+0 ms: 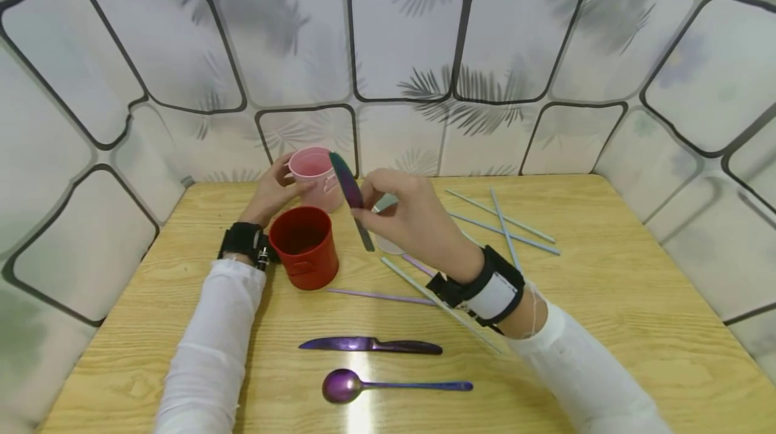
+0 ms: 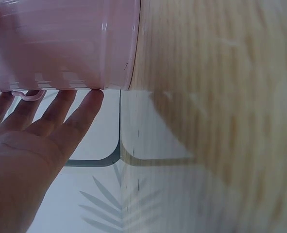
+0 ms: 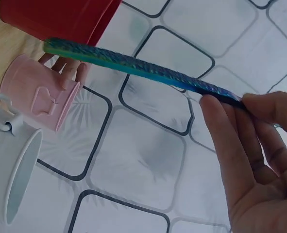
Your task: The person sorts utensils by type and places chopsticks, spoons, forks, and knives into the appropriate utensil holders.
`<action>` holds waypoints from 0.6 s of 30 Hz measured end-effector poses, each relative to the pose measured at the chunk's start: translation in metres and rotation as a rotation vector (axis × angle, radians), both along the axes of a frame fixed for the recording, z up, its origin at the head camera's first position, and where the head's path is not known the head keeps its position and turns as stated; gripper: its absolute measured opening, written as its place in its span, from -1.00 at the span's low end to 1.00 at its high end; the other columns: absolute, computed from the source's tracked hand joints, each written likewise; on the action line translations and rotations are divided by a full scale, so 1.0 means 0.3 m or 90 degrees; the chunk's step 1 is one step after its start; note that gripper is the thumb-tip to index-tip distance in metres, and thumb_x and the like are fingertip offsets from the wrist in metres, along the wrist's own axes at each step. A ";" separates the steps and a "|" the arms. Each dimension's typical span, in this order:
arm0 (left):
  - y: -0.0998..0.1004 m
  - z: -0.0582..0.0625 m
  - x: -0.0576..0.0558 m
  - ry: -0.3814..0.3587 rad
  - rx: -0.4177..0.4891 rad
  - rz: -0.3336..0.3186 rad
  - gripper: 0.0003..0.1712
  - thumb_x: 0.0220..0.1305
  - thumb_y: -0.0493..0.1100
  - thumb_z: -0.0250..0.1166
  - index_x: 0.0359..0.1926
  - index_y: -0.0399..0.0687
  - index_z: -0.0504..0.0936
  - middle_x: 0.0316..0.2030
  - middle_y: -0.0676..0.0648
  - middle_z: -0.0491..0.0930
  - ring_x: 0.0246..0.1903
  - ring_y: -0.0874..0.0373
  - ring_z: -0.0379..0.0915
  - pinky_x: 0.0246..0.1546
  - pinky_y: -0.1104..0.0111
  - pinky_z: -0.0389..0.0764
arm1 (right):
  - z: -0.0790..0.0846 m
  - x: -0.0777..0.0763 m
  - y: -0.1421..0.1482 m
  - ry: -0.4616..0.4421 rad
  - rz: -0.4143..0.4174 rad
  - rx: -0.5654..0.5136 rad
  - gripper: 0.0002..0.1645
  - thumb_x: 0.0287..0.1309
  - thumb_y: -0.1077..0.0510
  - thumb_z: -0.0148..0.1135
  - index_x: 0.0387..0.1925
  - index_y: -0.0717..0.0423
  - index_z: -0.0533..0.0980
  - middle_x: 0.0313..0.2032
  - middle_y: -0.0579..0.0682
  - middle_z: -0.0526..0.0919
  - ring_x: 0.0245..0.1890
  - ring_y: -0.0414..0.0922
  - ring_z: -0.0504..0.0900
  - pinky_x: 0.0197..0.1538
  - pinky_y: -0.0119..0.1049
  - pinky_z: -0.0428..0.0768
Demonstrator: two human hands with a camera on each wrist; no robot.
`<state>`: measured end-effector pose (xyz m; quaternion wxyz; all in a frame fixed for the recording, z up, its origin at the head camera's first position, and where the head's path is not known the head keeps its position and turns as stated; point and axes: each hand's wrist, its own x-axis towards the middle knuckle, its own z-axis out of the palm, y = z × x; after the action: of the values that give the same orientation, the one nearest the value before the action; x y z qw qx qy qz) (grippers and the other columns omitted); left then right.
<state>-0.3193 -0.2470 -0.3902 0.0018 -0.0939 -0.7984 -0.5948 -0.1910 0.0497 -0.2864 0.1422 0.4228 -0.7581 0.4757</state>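
Observation:
My left hand [image 1: 269,191] holds a small pink bucket [image 1: 318,188] at the back left of the table, thumb in front and fingers behind. In the left wrist view the fingertips touch the wall of the bucket, near its base. My right hand [image 1: 403,211] is raised and pinches an iridescent knife [image 1: 347,181] between thumb and fingers. Its broad green-purple part points up and left, its narrow end down. In the right wrist view the knife [image 3: 124,63] shows a textured teal-blue surface. A red bucket [image 1: 306,255] stands just in front of the pink one.
A white bucket [image 3: 17,165] stands beside the pink one, mostly hidden behind my right hand in the head view. Several pastel sticks [image 1: 503,222] lie across the right side. Nearer me on the table are another knife [image 1: 370,345] and a spoon [image 1: 394,385]. Patterned walls enclose the table.

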 end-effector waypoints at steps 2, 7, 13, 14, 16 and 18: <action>0.001 0.000 0.002 -0.004 0.000 0.002 -0.12 0.33 -0.20 0.43 0.56 -0.08 0.20 0.45 -0.28 0.34 0.37 -0.26 0.32 0.33 -0.11 0.41 | 0.006 -0.025 -0.014 0.005 -0.016 -0.026 -0.82 0.20 0.39 0.41 -0.40 0.14 0.56 -0.36 -0.03 0.66 -0.29 -0.19 0.65 -0.32 -0.31 0.72; 0.004 -0.001 -0.001 0.004 -0.004 0.001 -0.11 0.32 -0.18 0.43 0.56 -0.09 0.21 0.45 -0.30 0.34 0.37 -0.29 0.31 0.32 -0.12 0.42 | 0.020 -0.095 -0.056 -0.030 -0.064 -0.091 -0.86 0.21 0.34 0.43 -0.39 0.16 0.59 -0.39 -0.03 0.70 -0.31 -0.19 0.68 -0.30 -0.30 0.73; 0.005 -0.003 -0.002 0.002 0.002 0.002 -0.10 0.31 -0.19 0.43 0.56 -0.11 0.20 0.45 -0.30 0.33 0.37 -0.29 0.32 0.33 -0.11 0.40 | 0.021 -0.169 -0.118 -0.077 -0.073 -0.181 -0.91 0.21 0.35 0.42 -0.34 0.22 0.61 -0.43 0.03 0.71 -0.39 -0.15 0.69 -0.27 -0.27 0.69; 0.004 -0.002 -0.002 -0.002 0.004 0.003 -0.10 0.32 -0.19 0.43 0.57 -0.10 0.19 0.45 -0.30 0.33 0.37 -0.28 0.31 0.34 -0.11 0.39 | 0.020 -0.181 -0.130 -0.080 -0.078 -0.194 -0.92 0.21 0.35 0.42 -0.33 0.23 0.62 -0.44 0.03 0.70 -0.40 -0.14 0.69 -0.24 -0.27 0.67; 0.003 0.000 -0.001 -0.004 0.004 0.002 -0.10 0.33 -0.19 0.42 0.57 -0.11 0.18 0.46 -0.31 0.32 0.38 -0.28 0.30 0.35 -0.10 0.38 | 0.019 -0.202 -0.153 -0.090 -0.086 -0.212 -0.93 0.20 0.35 0.41 -0.32 0.23 0.62 -0.46 0.04 0.70 -0.42 -0.13 0.68 -0.19 -0.26 0.64; 0.001 0.001 0.000 -0.005 0.002 0.001 -0.09 0.33 -0.19 0.42 0.58 -0.11 0.16 0.46 -0.32 0.31 0.38 -0.28 0.29 0.34 -0.08 0.39 | 0.019 -0.223 -0.173 -0.095 -0.102 -0.213 -0.93 0.20 0.35 0.41 -0.31 0.22 0.63 -0.46 0.04 0.71 -0.41 -0.14 0.68 -0.15 -0.24 0.62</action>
<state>-0.3194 -0.2466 -0.3898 -0.0008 -0.0908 -0.7977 -0.5962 -0.2578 -0.0022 -0.2807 0.1913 0.2955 -0.7081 0.6121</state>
